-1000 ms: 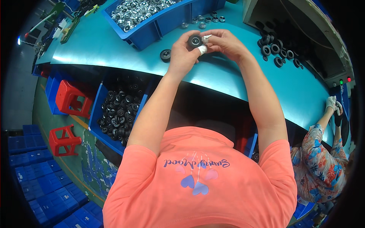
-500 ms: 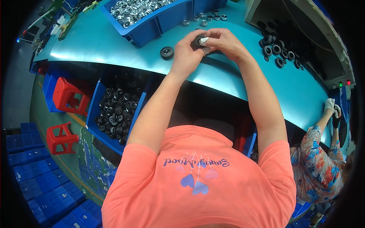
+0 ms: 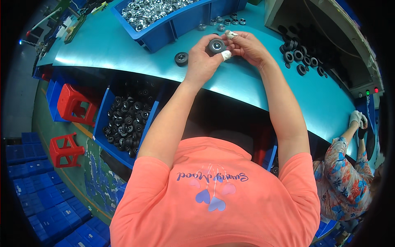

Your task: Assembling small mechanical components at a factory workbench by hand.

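Note:
A small black wheel with a silver hub [image 3: 217, 46] is in my left hand [image 3: 200, 61], face up. My left fingers curl round its far side, and the white-wrapped thumb lies by its near edge. Close against the wheel's right side is my right hand [image 3: 250, 48], its fingers apart and one white-wrapped digit raised off the hub. Whether its lower fingers touch the tyre I cannot tell. On the bench left of my hands lies another black wheel [image 3: 181, 59]. Several silver hubs [image 3: 221, 27] sit just beyond my hands.
A blue bin [image 3: 158, 35] heaped with silver hubs stands at the back. Loose black tyres [image 3: 298, 54] lie at right beside a machine housing [image 3: 349, 45]. Below the bench is a blue bin of wheels [image 3: 127, 119]. Red stools [image 3: 67, 150] stand left; a co-worker [image 3: 347, 177] sits right.
The right hand's white-wrapped digit has lifted off the hub and moved up and right. The wheel in my left hand has turned its face upward and shows fully.

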`<state>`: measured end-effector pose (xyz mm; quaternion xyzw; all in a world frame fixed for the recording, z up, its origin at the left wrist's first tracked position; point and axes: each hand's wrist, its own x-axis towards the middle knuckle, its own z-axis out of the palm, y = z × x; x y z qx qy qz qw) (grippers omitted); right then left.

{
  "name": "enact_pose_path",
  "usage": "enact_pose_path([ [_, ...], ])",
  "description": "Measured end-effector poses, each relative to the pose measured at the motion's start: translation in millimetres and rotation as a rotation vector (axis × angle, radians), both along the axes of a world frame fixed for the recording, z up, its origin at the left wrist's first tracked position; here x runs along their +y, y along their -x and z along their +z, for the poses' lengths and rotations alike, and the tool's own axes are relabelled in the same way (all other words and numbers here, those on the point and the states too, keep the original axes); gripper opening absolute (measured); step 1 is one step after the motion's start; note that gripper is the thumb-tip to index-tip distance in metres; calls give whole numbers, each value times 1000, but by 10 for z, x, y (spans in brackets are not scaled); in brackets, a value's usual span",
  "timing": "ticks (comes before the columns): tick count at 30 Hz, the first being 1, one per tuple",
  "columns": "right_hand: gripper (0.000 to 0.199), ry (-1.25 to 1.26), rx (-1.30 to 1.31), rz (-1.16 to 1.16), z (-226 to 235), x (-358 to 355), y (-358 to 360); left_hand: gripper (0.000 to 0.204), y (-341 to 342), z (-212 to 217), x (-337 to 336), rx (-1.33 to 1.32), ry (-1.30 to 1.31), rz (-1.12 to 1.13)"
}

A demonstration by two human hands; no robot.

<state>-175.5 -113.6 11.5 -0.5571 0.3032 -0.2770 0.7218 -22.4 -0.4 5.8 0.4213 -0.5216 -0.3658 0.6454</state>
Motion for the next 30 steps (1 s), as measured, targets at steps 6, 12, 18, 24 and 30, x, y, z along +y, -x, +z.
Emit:
enact_pose_path([
  [6,41,410,-93,-39,118,101,-42,45,-223,-121,-67,233,-210,-159],
  [12,47,406,-27,66,194,252,-121,77,-252,-90,-81,309,-280,-208],
  [18,44,481,5,2,123,196,-128,85,-258,-99,-90,302,-265,-232],
  [24,41,485,-24,-28,126,203,-124,80,-226,-128,-69,262,-224,-168],
  [30,38,431,-58,-11,101,153,-93,40,-155,-99,-70,293,-164,-74],
])
